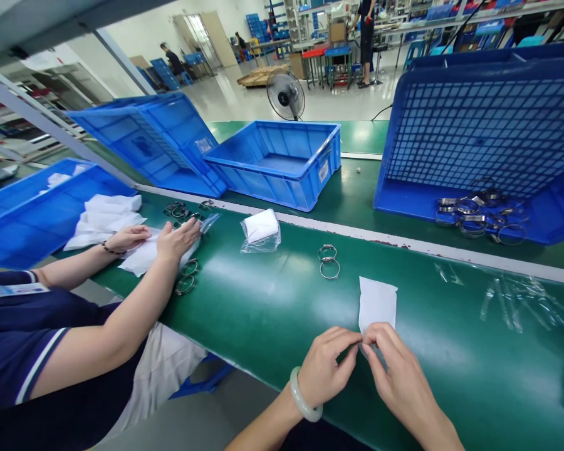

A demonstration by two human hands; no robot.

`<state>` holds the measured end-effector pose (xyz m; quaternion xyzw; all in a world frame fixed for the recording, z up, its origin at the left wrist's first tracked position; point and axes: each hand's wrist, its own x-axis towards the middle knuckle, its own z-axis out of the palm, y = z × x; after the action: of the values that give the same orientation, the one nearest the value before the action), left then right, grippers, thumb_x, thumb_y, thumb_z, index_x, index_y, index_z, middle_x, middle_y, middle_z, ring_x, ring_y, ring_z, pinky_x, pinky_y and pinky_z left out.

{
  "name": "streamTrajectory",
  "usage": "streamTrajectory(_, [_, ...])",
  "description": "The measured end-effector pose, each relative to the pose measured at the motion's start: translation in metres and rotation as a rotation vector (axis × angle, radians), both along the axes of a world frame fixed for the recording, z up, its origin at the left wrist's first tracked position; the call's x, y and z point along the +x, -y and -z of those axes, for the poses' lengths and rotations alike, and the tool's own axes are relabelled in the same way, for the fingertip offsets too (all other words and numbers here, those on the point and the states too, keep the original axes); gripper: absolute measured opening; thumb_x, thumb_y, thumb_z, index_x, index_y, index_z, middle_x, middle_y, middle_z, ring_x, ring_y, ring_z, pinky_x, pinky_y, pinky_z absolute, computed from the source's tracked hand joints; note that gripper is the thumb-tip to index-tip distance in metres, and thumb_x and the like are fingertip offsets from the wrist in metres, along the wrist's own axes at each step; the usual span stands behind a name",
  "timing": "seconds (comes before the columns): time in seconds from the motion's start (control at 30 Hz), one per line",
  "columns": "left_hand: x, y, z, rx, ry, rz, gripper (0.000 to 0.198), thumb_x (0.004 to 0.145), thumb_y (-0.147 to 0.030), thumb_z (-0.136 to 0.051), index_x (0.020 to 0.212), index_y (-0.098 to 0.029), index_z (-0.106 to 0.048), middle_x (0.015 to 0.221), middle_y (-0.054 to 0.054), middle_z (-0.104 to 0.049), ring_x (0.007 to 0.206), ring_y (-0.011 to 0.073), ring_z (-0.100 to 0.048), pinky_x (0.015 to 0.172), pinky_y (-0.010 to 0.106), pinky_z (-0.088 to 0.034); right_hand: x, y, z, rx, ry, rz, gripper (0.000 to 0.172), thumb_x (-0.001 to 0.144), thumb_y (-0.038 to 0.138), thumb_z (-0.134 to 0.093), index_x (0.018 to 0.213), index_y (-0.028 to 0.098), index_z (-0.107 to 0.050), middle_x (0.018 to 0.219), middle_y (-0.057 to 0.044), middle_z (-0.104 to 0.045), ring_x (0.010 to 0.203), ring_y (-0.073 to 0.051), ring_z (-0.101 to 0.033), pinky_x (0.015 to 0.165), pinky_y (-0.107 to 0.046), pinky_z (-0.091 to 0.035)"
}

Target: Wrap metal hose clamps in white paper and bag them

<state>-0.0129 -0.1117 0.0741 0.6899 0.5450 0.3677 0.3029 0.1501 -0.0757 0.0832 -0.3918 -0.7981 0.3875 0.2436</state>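
Note:
My left hand (329,364), with a pale bangle at its wrist, has thumb and fingertips pinched at the near left corner of a flat white packet (378,299). Thumb and fingers of my right hand (397,371) close on the packet's near edge, right beside the left fingertips. The packet's far part rests on or just over the green table (282,300); whether it holds anything is hidden. Beyond it lie two metal hose clamps (329,269), side by side. Further left is a clear plastic bag with a folded white stack (261,227) inside.
At left, a co-worker's hands (176,241) handle white packets beside more hose clamps (187,285). Blue crates stand along the back, including an open crate (272,178) and a tipped crate (479,125) with clamps in it. Clear plastic strips (517,304) lie at right.

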Motion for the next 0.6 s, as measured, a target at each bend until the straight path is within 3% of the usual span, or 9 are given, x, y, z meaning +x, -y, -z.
streamTrajectory(0.17, [-0.001,-0.01,0.008,0.044,-0.028,-0.045,0.03,0.084,-0.01,-0.052,0.114,-0.016,-0.055,0.101,0.009,-0.061,0.086,0.0172,-0.059,0.076,0.029,-0.05,0.005,0.004,-0.008,0.092,-0.002,0.033,0.011,0.095,0.013,-0.036,0.092,0.022,-0.041,0.094,-0.004,-0.046,0.083,-0.017,-0.051,0.072,-0.03,-0.043])
streamTrajectory(0.27, [0.005,-0.018,0.01,0.164,-0.06,-0.026,0.025,0.083,-0.01,-0.055,0.107,-0.017,-0.059,0.098,0.009,-0.06,0.085,0.0169,-0.058,0.074,0.028,-0.05,0.008,0.007,-0.014,0.123,-0.015,0.041,0.013,0.095,0.01,-0.035,0.093,0.022,-0.041,0.094,-0.005,-0.045,0.084,-0.017,-0.05,0.074,-0.031,-0.043])
streamTrajectory(0.43, [0.014,-0.024,0.004,0.338,-0.09,0.004,0.016,0.084,-0.005,-0.053,0.09,-0.018,-0.061,0.088,0.006,-0.06,0.079,0.0145,-0.057,0.069,0.025,-0.048,0.015,0.014,-0.03,0.13,-0.044,0.057,0.018,0.092,0.004,-0.032,0.092,0.02,-0.04,0.093,-0.005,-0.044,0.086,-0.017,-0.048,0.076,-0.032,-0.042])
streamTrajectory(0.6, [0.003,-0.025,-0.003,0.31,-0.067,0.03,0.017,0.085,-0.003,-0.051,0.091,-0.017,-0.058,0.089,0.006,-0.06,0.082,0.0146,-0.057,0.072,0.025,-0.048,0.041,0.019,-0.058,0.13,-0.124,0.159,0.014,0.092,0.008,-0.034,0.09,0.02,-0.04,0.094,-0.005,-0.044,0.09,-0.017,-0.048,0.079,-0.031,-0.042])
